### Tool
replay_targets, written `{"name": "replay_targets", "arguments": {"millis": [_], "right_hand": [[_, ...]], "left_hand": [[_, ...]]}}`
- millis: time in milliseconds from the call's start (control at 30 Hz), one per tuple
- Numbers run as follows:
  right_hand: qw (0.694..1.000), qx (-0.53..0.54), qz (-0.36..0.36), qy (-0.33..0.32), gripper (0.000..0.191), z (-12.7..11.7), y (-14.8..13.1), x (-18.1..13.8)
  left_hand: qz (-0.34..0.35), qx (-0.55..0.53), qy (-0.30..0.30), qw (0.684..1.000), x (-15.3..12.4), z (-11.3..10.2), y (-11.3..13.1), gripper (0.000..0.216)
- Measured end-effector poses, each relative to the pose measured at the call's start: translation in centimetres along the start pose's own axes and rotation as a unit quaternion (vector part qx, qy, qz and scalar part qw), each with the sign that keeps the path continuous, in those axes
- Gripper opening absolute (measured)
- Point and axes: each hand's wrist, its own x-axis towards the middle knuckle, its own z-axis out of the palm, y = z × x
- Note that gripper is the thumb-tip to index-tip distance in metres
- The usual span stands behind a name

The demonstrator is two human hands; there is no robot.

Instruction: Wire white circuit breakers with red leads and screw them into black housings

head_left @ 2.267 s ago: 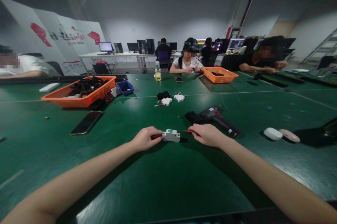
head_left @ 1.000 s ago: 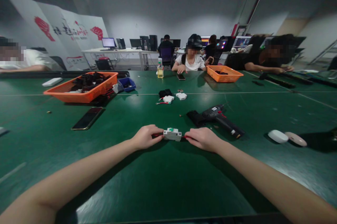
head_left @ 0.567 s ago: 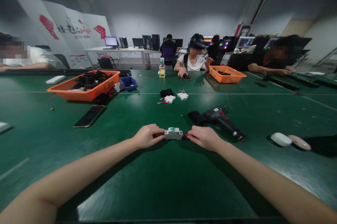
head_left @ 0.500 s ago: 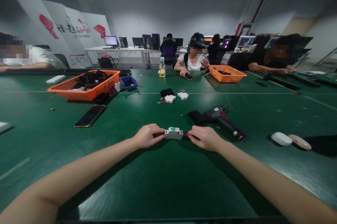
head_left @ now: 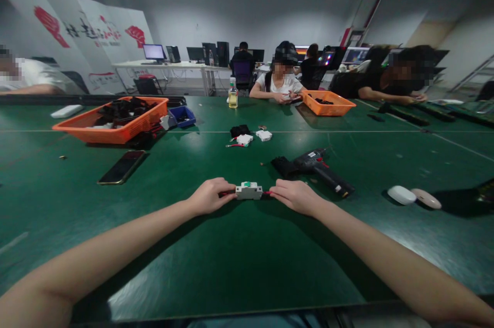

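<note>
A small white circuit breaker with a green lever lies on the green table between my hands. My left hand is closed, pinching a red wire at the breaker's left end. On the other side, my right hand is closed on a second red wire against the breaker's right end. Both hands rest on the table top.
A black electric screwdriver lies just behind my right hand. A phone, an orange basket of black parts, a blue bin, more breakers, a bottle and white pads sit around. People sit across the table.
My right hand has moved in from a short way off and now presses its red wire against the breaker's right end. The left hand has stayed at the left end.
</note>
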Motion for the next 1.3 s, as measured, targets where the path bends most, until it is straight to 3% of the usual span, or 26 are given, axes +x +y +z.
{"name": "replay_targets", "arguments": {"millis": [433, 833, 1100, 1300], "right_hand": [[0.999, -0.036, -0.027, 0.007, 0.034, -1.0, -0.6, 0.2], [0.999, 0.044, -0.003, 0.002, 0.032, -0.2, -0.2, -0.2], [0.998, -0.034, -0.044, 0.009, 0.034, -0.5, -0.5, -0.2], [0.998, -0.058, -0.009, -0.006, 0.035, -0.6, -2.1, -0.1]], "left_hand": [[-0.002, 0.011, 0.006, 1.0, -0.1, 0.1, 0.0, 0.028], [-0.015, 0.0, -0.003, 1.0, 0.0, 0.0, 0.1, 0.027], [-0.006, -0.006, -0.014, 1.0, 0.1, -0.2, 0.1, 0.03], [-0.005, 0.002, -0.002, 1.0, 0.0, -0.1, 0.2, 0.029]]}}
